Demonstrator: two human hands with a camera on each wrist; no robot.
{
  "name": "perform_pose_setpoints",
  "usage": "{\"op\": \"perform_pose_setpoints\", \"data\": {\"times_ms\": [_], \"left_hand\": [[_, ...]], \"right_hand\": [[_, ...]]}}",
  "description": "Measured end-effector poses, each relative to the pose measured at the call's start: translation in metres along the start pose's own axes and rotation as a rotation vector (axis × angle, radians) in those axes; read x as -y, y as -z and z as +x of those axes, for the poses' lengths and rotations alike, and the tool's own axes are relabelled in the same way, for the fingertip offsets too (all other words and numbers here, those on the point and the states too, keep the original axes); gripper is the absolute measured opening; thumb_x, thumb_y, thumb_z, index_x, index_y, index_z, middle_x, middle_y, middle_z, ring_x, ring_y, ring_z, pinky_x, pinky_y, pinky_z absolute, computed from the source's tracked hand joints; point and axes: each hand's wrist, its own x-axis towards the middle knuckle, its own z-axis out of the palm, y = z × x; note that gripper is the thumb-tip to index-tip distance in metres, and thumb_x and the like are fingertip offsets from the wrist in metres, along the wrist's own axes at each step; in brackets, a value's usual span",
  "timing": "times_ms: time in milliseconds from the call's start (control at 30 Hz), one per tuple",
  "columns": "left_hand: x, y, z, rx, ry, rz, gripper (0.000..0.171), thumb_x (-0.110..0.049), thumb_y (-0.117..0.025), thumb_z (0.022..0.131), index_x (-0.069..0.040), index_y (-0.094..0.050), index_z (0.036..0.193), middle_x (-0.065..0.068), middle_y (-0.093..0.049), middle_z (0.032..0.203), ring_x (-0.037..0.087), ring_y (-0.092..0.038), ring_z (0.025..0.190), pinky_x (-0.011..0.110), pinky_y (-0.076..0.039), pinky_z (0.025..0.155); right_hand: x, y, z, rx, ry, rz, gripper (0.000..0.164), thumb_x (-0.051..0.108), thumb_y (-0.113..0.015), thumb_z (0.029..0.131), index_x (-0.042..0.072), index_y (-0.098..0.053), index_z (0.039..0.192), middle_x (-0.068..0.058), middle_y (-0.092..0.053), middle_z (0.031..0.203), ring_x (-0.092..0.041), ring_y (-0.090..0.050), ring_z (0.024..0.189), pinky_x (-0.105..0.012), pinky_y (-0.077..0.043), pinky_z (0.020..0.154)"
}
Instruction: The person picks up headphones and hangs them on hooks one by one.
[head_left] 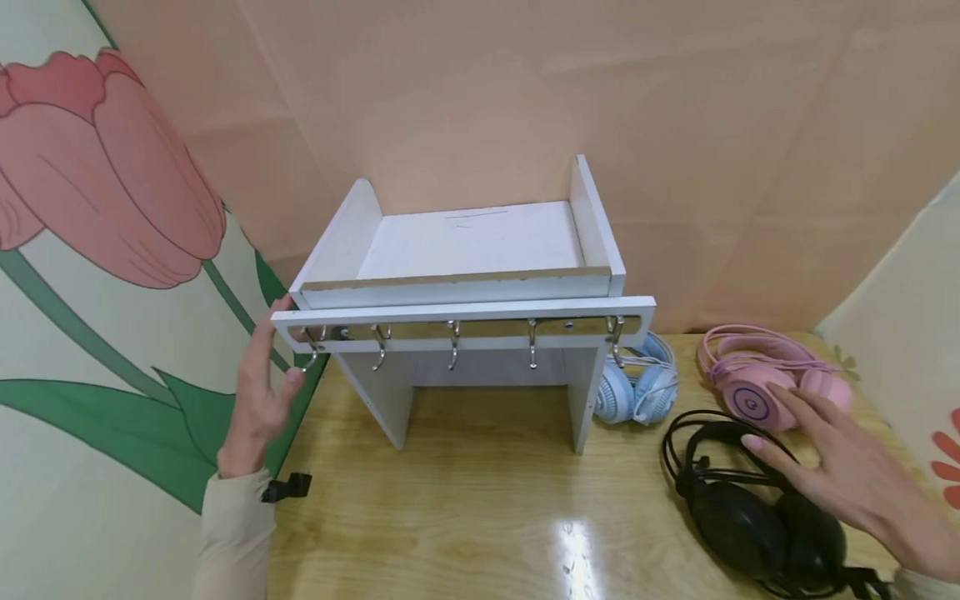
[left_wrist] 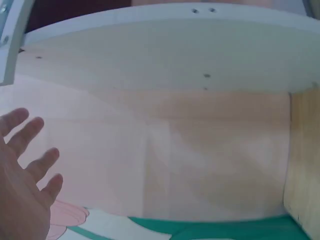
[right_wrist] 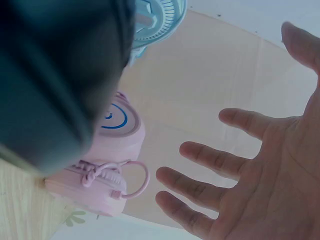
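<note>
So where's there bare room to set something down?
The table is bare in front of the white shelf, left of the black headphones, and back between the shelf's side panels. The shelf's top board looks bare too. The right side is crowded: blue headphones, pink headphones and the black pair, with the right hand partly covering the last two.

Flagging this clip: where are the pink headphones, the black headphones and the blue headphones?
Pink headphones [head_left: 756, 383]: head view, on the ear cup bearing the dark ring.
Black headphones [head_left: 741, 527]: head view, on the image-left ear cup.
Blue headphones [head_left: 652, 398]: head view, on the image-right ear cup.
</note>
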Motion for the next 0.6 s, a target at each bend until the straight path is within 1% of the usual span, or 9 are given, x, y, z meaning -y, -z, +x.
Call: {"op": "perform_pose_setpoints", "data": {"times_ms": [33,100,167,233,267,333,367,433,600], "left_hand": [[0.000,0.000,0.002,-0.010,0.006,-0.024,0.097,-0.074,-0.054,0.099,0.000,-0.042,0.161,0.019,-0.045,0.166,0.032,-0.038,0.159,0.039,-0.023,0.134],[-0.002,0.000,0.006,-0.032,0.011,-0.059,0.094,-0.071,-0.053,0.100,0.000,-0.042,0.161,0.020,-0.045,0.166,0.029,-0.038,0.158,0.038,-0.023,0.133],[-0.004,0.000,0.011,-0.059,0.002,-0.083,0.093,-0.070,-0.053,0.101,0.001,-0.042,0.161,0.023,-0.045,0.165,0.029,-0.039,0.157,0.039,-0.024,0.132],[-0.007,0.000,0.016,-0.078,-0.010,-0.091,0.094,-0.070,-0.052,0.101,0.002,-0.043,0.160,0.026,-0.046,0.163,0.030,-0.039,0.157,0.039,-0.024,0.132],[-0.008,0.000,0.019,-0.086,-0.019,-0.093,0.095,-0.070,-0.052,0.100,0.003,-0.043,0.159,0.025,-0.046,0.163,0.030,-0.039,0.157,0.039,-0.025,0.132],[-0.010,0.000,0.024,-0.101,-0.035,-0.105,0.098,-0.072,-0.052,0.100,0.006,-0.043,0.158,0.029,-0.046,0.162,0.031,-0.039,0.157,0.040,-0.025,0.132],[-0.011,-0.001,0.027,-0.107,-0.038,-0.117,0.099,-0.072,-0.052,0.099,0.007,-0.043,0.158,0.028,-0.046,0.162,0.031,-0.039,0.157,0.040,-0.026,0.132],[-0.014,-0.003,0.033,-0.118,-0.041,-0.156,0.100,-0.072,-0.054,0.099,0.009,-0.043,0.157,0.030,-0.044,0.163,0.032,-0.039,0.157,0.041,-0.026,0.132],[-0.022,-0.007,0.046,-0.142,-0.034,-0.242,0.100,-0.070,-0.056,0.098,0.010,-0.042,0.156,0.027,-0.043,0.164,0.032,-0.039,0.157,0.045,-0.026,0.132]], "right_hand": [[-0.001,0.000,-0.001,0.005,-0.008,0.012,0.096,0.049,-0.076,0.096,0.021,-0.024,0.172,-0.034,-0.037,0.164,-0.070,-0.047,0.124,-0.081,-0.038,0.088],[-0.003,0.000,-0.003,0.024,-0.028,0.035,0.095,0.049,-0.074,0.098,0.023,-0.020,0.172,-0.036,-0.035,0.164,-0.073,-0.045,0.125,-0.081,-0.037,0.089],[-0.004,0.001,-0.004,0.040,-0.047,0.051,0.096,0.048,-0.072,0.099,0.023,-0.017,0.173,-0.040,-0.035,0.162,-0.074,-0.043,0.126,-0.081,-0.036,0.090],[-0.005,0.001,-0.006,0.051,-0.065,0.059,0.096,0.049,-0.070,0.101,0.019,-0.015,0.173,-0.044,-0.035,0.159,-0.076,-0.041,0.127,-0.081,-0.035,0.092],[-0.005,0.001,-0.006,0.054,-0.071,0.058,0.095,0.048,-0.069,0.101,0.016,-0.016,0.173,-0.045,-0.034,0.158,-0.076,-0.040,0.126,-0.082,-0.035,0.091],[-0.006,0.001,-0.008,0.054,-0.078,0.056,0.094,0.047,-0.068,0.102,0.011,-0.018,0.172,-0.047,-0.034,0.156,-0.077,-0.041,0.123,-0.084,-0.035,0.089],[-0.006,0.001,-0.009,0.055,-0.083,0.053,0.093,0.047,-0.068,0.102,0.008,-0.019,0.171,-0.048,-0.033,0.156,-0.077,-0.042,0.122,-0.085,-0.036,0.088],[-0.008,0.001,-0.010,0.058,-0.089,0.051,0.091,0.046,-0.067,0.102,0.004,-0.022,0.169,-0.048,-0.032,0.155,-0.077,-0.043,0.118,-0.086,-0.036,0.085],[-0.011,0.001,-0.011,0.053,-0.097,0.047,0.086,0.047,-0.068,0.102,-0.003,-0.032,0.162,-0.047,-0.040,0.148,-0.074,-0.051,0.112,-0.085,-0.041,0.079]]}}
